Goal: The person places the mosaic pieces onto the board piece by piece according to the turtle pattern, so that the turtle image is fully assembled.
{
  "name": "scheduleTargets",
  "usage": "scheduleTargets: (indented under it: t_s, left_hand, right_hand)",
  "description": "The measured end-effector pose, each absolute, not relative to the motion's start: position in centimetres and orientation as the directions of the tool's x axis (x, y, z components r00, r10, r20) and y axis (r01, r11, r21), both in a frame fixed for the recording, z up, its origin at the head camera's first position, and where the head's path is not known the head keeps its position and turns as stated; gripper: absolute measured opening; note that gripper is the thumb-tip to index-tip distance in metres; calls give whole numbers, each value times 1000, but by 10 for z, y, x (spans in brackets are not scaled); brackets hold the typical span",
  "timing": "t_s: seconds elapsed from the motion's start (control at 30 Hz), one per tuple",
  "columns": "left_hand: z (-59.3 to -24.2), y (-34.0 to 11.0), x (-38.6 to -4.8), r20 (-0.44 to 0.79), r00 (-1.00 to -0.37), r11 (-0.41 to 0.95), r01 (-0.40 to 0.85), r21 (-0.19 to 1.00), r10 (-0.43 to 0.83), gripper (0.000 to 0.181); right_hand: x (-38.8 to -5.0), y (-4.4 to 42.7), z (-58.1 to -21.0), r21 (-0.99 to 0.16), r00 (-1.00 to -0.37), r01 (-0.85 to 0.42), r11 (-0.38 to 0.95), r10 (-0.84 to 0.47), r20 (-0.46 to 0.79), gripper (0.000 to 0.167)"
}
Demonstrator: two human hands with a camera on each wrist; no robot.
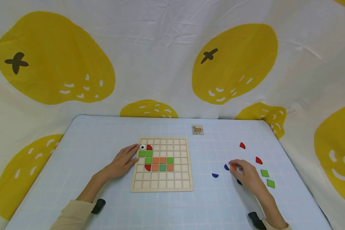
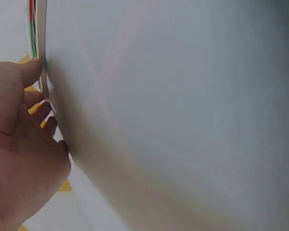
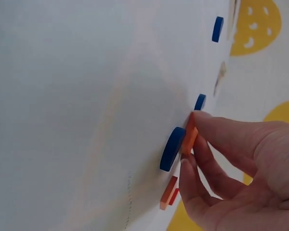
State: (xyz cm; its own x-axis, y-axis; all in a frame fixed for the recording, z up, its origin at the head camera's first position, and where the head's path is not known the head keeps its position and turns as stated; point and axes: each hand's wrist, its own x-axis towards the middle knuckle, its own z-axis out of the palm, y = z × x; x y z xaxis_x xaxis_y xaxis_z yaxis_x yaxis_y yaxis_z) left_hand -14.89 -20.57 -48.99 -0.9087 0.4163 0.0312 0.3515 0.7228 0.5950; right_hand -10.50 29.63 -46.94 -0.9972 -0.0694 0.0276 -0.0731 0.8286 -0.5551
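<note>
A wooden grid board lies on the table, holding green, orange and red pieces and a round eye piece at its upper left. My left hand rests at the board's left edge, fingers relaxed; in the left wrist view the hand touches the board's side. To the right of the board, my right hand pinches an orange square. The right wrist view shows the hand with the orange piece between thumb and fingers, beside a blue half-round piece.
Blue half-rounds lie between board and right hand. Red quarter pieces and green squares are at the right. Behind the board is a small picture card. Another orange piece shows in the right wrist view.
</note>
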Motion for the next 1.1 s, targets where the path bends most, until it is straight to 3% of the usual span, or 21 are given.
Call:
scheduleTargets:
  t_s: [0.47, 1.1]
  left_hand:
    - [-491, -206, -149, 31, -912, 731, 348, 587, 409, 61]
    - [-491, -205, -148, 13, -914, 733, 334, 592, 405, 62]
  right_hand:
    - [-119, 292, -462, -585, -998, -44, 810, -56, -2, 21]
    - [-141, 257, -456, -643, -995, -100, 759, -71, 71, 21]
